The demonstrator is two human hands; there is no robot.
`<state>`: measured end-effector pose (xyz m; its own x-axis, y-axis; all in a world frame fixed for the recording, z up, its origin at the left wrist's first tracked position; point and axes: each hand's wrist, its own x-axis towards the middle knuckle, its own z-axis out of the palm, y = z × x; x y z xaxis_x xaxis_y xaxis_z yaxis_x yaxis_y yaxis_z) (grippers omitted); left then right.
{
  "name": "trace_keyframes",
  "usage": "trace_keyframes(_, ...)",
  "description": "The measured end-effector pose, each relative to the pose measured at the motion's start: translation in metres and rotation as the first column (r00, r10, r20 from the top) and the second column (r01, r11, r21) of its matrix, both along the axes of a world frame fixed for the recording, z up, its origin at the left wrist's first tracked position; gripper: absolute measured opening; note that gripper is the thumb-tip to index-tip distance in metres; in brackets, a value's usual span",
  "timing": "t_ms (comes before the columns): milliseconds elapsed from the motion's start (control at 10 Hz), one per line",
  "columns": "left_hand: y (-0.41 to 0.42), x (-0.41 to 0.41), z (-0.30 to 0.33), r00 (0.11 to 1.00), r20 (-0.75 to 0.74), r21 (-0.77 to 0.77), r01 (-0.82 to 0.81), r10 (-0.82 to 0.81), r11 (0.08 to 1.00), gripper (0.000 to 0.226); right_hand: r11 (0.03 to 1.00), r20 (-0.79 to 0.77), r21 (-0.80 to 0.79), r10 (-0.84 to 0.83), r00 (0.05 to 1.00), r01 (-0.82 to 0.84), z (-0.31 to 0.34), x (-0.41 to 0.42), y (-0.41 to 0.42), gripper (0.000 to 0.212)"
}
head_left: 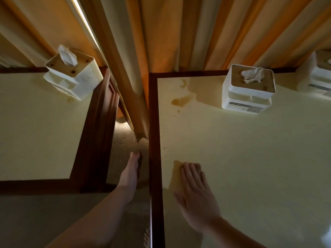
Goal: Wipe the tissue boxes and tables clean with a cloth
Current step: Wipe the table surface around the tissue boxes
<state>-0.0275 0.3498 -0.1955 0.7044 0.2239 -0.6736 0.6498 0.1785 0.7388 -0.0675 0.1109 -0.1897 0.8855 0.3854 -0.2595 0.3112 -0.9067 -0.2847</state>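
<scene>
My right hand lies flat on a yellowish cloth, pressing it onto the cream top of the right table near its dark wooden left edge. My left hand hangs in the gap between the two tables, fingers straight and together, holding nothing that I can see. A white tissue box with a tissue sticking out stands at the back of the right table. Brownish stains mark the top to the left of that box. Another white tissue box stands at the back corner of the left table.
Orange-beige curtains hang behind both tables and drop into the gap between them. Beige carpet shows in that gap. A third white box is cut off at the far right edge.
</scene>
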Motion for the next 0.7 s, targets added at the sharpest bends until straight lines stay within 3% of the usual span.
trace_keyframes(100,0.008,-0.012,-0.011,1.0,-0.002,-0.099,-0.016,0.016,0.995,0.06,0.994,-0.021,0.069,0.092,0.996,-0.091,-0.004,0.036,0.044,0.073)
trace_keyframes(200,0.014,-0.016,-0.012,1.0,0.015,-0.233,0.022,-0.019,0.972,0.077,0.992,-0.011,0.05,0.117,0.993,-0.117,0.003,0.102,0.065,0.073)
trace_keyframes(300,0.021,-0.013,-0.011,0.999,0.019,-0.38,-0.032,0.042,0.924,0.086,0.999,0.009,-0.022,0.046,0.999,-0.045,0.002,0.13,0.039,0.073)
trace_keyframes(400,0.019,-0.008,-0.011,0.998,0.011,-0.368,-0.057,0.066,0.928,0.08,0.999,0.011,-0.035,-0.023,1.0,0.024,-0.004,0.093,0.012,0.074)
trace_keyframes(500,0.014,-0.005,-0.012,0.998,0.021,-0.305,-0.056,0.066,0.951,0.07,0.998,-0.04,-0.064,0.024,0.999,-0.027,-0.003,0.034,0.033,0.072)
trace_keyframes(600,0.013,-0.004,-0.01,0.999,0.033,-0.23,-0.002,0.01,0.973,0.06,0.994,-0.083,0.065,0.088,0.993,-0.083,0.005,0.053,0.071,0.068)
trace_keyframes(700,0.018,0.001,-0.011,0.998,0.036,-0.153,0.055,-0.05,0.987,0.052,0.994,0.001,0.097,0.047,0.999,-0.046,-0.004,0.11,0.075,0.069)
